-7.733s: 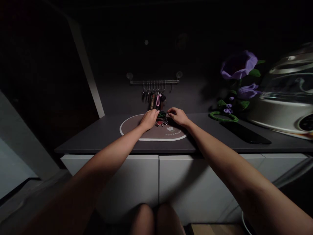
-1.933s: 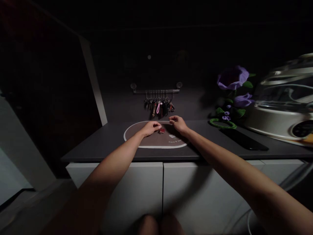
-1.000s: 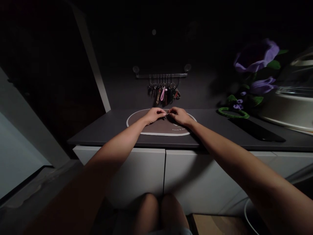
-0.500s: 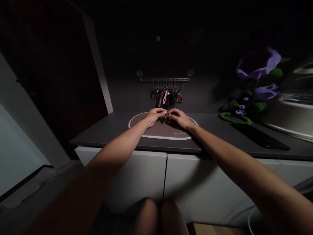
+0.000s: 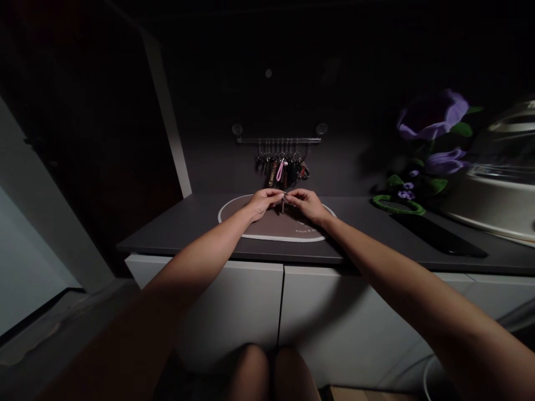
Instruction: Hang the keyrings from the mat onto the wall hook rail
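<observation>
Both of my hands meet above an oval brown mat (image 5: 267, 229) on a dark countertop. My left hand (image 5: 263, 201) and my right hand (image 5: 306, 203) pinch the same small metal key ring (image 5: 283, 196), from which a thin key hangs down between them. Fingers of both hands are closed on it. Just behind, a clear rail (image 5: 278, 140) on the wall carries several keys and key fobs (image 5: 282, 167), among them a pink loop.
Purple artificial flowers (image 5: 430, 117) with a green loop (image 5: 398, 205) stand at the right. A flat black slab (image 5: 438, 241) lies in front of a large white appliance (image 5: 493, 178). White cabinet doors (image 5: 234, 312) run below the counter; my knees show at the bottom.
A dark key bundle and a red fob that lay on the mat are gone; the bundle on the rail has grown. Both hands have lifted a small key ring off the mat.
</observation>
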`<action>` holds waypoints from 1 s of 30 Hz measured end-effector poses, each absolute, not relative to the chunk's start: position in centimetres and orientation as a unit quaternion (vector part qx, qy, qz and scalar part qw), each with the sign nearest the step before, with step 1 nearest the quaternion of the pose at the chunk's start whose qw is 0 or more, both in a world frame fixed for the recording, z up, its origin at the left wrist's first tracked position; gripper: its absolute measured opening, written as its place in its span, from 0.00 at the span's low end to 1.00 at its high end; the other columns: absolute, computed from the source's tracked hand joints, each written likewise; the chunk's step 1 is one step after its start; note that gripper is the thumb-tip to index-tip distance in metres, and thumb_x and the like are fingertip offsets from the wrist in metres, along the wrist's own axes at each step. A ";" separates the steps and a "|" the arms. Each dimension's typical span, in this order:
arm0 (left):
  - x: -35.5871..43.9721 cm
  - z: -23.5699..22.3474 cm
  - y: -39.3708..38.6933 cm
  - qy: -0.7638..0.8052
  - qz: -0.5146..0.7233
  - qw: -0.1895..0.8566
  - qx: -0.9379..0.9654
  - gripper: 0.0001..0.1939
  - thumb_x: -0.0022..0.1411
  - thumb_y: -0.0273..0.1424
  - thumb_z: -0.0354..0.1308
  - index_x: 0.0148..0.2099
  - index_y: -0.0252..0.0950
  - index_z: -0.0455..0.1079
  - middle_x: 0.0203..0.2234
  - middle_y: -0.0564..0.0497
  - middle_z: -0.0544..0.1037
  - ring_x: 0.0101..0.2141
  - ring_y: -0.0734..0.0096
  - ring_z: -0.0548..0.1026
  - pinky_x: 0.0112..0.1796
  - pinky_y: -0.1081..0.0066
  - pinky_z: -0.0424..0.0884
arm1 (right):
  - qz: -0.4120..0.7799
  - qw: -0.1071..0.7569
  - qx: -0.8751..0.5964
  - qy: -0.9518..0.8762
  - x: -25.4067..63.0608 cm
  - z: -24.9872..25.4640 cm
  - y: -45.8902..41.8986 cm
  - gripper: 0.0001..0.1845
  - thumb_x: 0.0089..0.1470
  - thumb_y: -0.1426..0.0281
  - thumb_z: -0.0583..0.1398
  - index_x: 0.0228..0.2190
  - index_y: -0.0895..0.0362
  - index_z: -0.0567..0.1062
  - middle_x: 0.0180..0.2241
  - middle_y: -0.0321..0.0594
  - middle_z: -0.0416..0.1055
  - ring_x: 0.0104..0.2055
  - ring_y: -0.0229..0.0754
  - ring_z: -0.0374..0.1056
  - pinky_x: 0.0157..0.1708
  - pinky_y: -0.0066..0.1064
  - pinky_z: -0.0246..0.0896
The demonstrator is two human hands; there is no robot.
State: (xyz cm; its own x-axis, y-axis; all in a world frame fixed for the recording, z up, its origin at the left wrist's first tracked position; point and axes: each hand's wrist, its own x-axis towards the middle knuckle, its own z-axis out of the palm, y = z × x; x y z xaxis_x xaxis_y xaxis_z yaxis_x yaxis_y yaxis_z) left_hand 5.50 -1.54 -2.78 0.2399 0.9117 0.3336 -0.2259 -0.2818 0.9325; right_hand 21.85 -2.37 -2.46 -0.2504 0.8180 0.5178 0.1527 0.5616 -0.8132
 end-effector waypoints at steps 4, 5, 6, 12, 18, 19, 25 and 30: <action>5.6 -2.8 -1.7 0.300 0.550 0.504 0.594 0.18 0.37 0.35 0.66 0.33 0.32 0.72 0.26 0.51 0.75 0.25 0.79 0.68 0.29 0.75 0.61 | 0.331 0.517 -0.335 -0.715 21.9 -2.4 -2.3 0.16 0.38 0.60 0.61 0.27 0.59 0.72 0.27 0.36 0.70 0.27 0.33 0.63 0.32 0.27 0.59; 5.6 -2.8 -1.7 0.303 0.551 0.499 0.596 0.19 0.37 0.35 0.66 0.33 0.32 0.72 0.26 0.51 0.75 0.25 0.79 0.67 0.28 0.75 0.61 | 0.330 0.518 -0.335 -0.715 21.9 -2.4 -2.4 0.16 0.38 0.60 0.61 0.27 0.59 0.72 0.26 0.36 0.70 0.27 0.33 0.63 0.32 0.27 0.59; 5.6 -2.8 -1.7 0.308 0.552 0.491 0.599 0.19 0.37 0.36 0.66 0.33 0.32 0.72 0.26 0.51 0.75 0.25 0.79 0.67 0.28 0.75 0.60 | 0.327 0.519 -0.336 -0.715 21.9 -2.3 -2.4 0.16 0.39 0.60 0.61 0.27 0.59 0.72 0.26 0.36 0.69 0.27 0.33 0.63 0.32 0.27 0.59; 5.6 -2.8 -1.8 0.360 0.553 0.409 0.631 0.20 0.43 0.42 0.61 0.35 0.32 0.71 0.24 0.52 0.73 0.22 0.79 0.64 0.24 0.76 0.58 | 0.285 0.547 -0.345 -0.707 22.3 -2.1 -2.3 0.16 0.40 0.59 0.59 0.28 0.59 0.70 0.26 0.36 0.68 0.29 0.34 0.62 0.34 0.27 0.60; 5.6 -2.9 -1.5 0.382 0.557 0.364 0.641 0.19 0.45 0.42 0.59 0.34 0.31 0.70 0.19 0.54 0.69 0.20 0.80 0.62 0.23 0.76 0.57 | 0.298 0.592 -0.338 -0.668 22.9 -1.5 -1.7 0.17 0.40 0.57 0.59 0.28 0.58 0.68 0.26 0.35 0.66 0.29 0.34 0.62 0.36 0.30 0.61; 5.7 -3.0 -1.4 0.384 0.555 0.355 0.647 0.18 0.45 0.42 0.59 0.33 0.31 0.70 0.19 0.54 0.68 0.20 0.80 0.61 0.23 0.76 0.57 | 0.306 0.601 -0.335 -0.658 23.0 -1.3 -1.6 0.17 0.40 0.57 0.59 0.28 0.57 0.68 0.27 0.35 0.66 0.29 0.33 0.62 0.37 0.30 0.61; 6.1 -3.2 -1.4 0.384 0.515 0.315 0.699 0.14 0.46 0.39 0.58 0.28 0.31 0.69 0.17 0.55 0.66 0.20 0.79 0.61 0.24 0.76 0.57 | 0.322 0.645 -0.340 -0.604 24.2 0.2 -0.2 0.19 0.38 0.55 0.59 0.26 0.56 0.64 0.27 0.33 0.64 0.28 0.32 0.61 0.31 0.27 0.60; 6.3 -3.6 -1.1 0.387 0.493 0.310 0.715 0.14 0.46 0.40 0.57 0.27 0.31 0.68 0.16 0.56 0.65 0.20 0.79 0.60 0.24 0.76 0.56 | 0.312 0.669 -0.364 -0.567 24.9 2.7 2.1 0.18 0.38 0.56 0.59 0.27 0.56 0.62 0.23 0.32 0.63 0.25 0.32 0.61 0.24 0.25 0.58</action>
State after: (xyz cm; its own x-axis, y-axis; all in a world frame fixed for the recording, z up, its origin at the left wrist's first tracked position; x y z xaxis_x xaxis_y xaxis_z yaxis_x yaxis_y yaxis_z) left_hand 6.29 -1.05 -3.63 0.2151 0.8589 0.4647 0.2470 -0.5083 0.8250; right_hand 24.85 2.09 2.66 0.1613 0.8309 0.5325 -0.0046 0.5402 -0.8415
